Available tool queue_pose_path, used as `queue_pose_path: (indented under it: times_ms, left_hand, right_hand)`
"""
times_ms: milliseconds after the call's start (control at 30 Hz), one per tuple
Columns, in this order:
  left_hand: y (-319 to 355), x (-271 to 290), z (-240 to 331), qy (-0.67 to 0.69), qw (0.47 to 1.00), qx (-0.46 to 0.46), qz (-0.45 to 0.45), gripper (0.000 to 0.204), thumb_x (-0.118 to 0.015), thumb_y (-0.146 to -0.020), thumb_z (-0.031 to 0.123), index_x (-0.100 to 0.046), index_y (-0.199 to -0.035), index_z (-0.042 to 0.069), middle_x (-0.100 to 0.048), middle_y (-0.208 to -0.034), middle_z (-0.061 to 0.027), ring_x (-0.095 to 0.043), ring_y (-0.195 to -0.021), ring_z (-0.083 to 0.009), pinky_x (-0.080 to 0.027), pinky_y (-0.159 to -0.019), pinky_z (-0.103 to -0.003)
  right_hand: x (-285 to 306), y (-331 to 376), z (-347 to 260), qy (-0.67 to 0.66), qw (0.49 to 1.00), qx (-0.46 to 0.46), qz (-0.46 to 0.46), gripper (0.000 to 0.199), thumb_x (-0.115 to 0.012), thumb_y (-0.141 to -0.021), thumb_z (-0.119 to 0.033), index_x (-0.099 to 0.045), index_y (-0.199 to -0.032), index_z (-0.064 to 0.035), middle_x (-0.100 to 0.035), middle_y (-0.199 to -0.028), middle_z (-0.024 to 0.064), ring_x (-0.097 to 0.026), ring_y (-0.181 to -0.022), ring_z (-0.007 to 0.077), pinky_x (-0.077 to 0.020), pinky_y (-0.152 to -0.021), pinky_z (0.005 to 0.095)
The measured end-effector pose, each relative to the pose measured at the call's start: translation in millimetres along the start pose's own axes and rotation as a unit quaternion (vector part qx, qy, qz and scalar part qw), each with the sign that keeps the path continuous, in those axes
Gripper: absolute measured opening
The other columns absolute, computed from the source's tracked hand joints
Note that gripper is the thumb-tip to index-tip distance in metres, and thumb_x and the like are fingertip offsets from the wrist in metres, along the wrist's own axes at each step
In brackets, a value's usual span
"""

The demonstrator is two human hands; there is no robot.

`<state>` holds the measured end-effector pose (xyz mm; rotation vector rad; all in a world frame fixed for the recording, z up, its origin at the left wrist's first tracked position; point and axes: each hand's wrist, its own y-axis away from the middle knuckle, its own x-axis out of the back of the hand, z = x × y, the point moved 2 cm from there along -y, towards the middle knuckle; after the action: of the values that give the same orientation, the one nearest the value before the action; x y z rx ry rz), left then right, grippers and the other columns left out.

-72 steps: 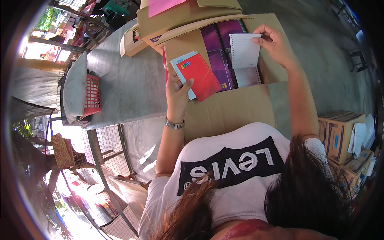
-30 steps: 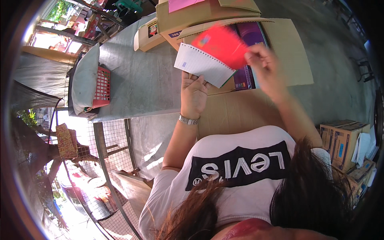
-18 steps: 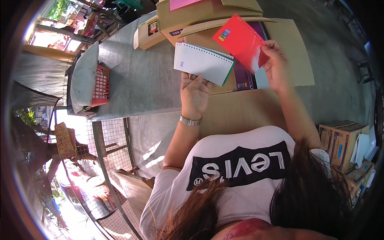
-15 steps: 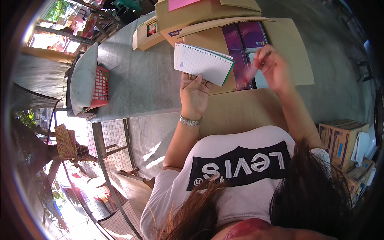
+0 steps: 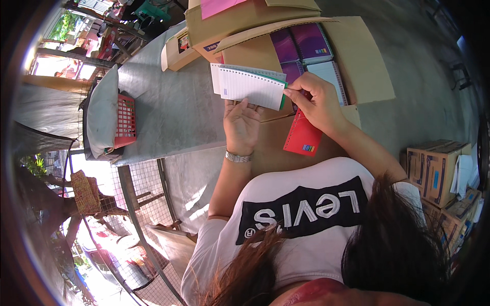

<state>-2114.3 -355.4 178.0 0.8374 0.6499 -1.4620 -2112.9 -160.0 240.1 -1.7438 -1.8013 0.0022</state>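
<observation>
Several small spiral notebooks (image 5: 252,86) lie fanned in my left hand (image 5: 241,126), lined pages facing up and a green cover at the right edge. My left fingers support them from underneath, with the thumb at the lower edge. A red spiral notebook (image 5: 304,133) hangs below my right hand (image 5: 317,99), tucked in its lower fingers, which are partly hidden. Thumb and forefinger of that hand pinch at the right corner of the stack. Just beyond, an open cardboard box (image 5: 365,61) holds rows of purple notebooks (image 5: 310,42) and one with white lined pages showing (image 5: 329,79).
Behind stands another cardboard box (image 5: 250,23) with pink paper on top. A small open carton (image 5: 181,51) sits left of it on the grey table (image 5: 173,97). A red basket (image 5: 126,120) with a grey cushion is farther left. Cartons (image 5: 434,171) are stacked at the right.
My right hand has come down and left from over the box to the stack's corner, and the red notebook now shows plainly below it. The held stack has shifted slightly left and fanned wider.
</observation>
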Motion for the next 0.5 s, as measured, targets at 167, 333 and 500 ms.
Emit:
queue_pose_path:
  times_ms: [167,333,500]
  left_hand:
    - [-1.8,3.6,0.5,0.041,0.999,0.018,0.006,0.047,-0.043,-0.092,-0.003,-0.038,-0.137,0.008,-0.047,-0.137,-0.011,-0.047,-0.127,-0.0276,-0.041,-0.106,-0.048]
    - [-1.1,0.1,1.6,0.006,1.0,0.005,0.018,0.049,-0.045,-0.091,-0.002,-0.038,-0.138,0.008,-0.047,-0.137,-0.0115,-0.045,-0.128,-0.0276,-0.038,-0.108,-0.049]
    - [-2.2,2.7,-0.3,0.003,1.0,-0.006,0.015,0.05,-0.047,-0.09,-0.002,-0.038,-0.138,0.008,-0.047,-0.136,-0.0118,-0.045,-0.129,-0.0283,-0.038,-0.108,-0.049]
  right_hand:
    - [17.0,-7.2,-7.4,-0.095,0.994,-0.059,-0.011,0.013,-0.065,-0.089,-0.015,-0.062,-0.087,-0.0021,-0.059,-0.074,0.0037,-0.051,-0.061,0.0094,-0.042,-0.055,0.0266]
    - [57.5,-13.9,34.7,-0.102,0.974,-0.104,0.173,0.011,-0.062,-0.09,-0.013,-0.064,-0.097,-0.0042,-0.061,-0.078,-0.0007,-0.052,-0.071,0.006,-0.0436,-0.065,0.0233]
    - [112.5,-2.9,69.4,0.028,0.96,-0.189,0.205,0.017,-0.062,-0.088,-0.012,-0.065,-0.103,-0.0052,-0.064,-0.081,0.0017,-0.055,-0.072,0.0084,-0.0443,-0.067,0.0247]
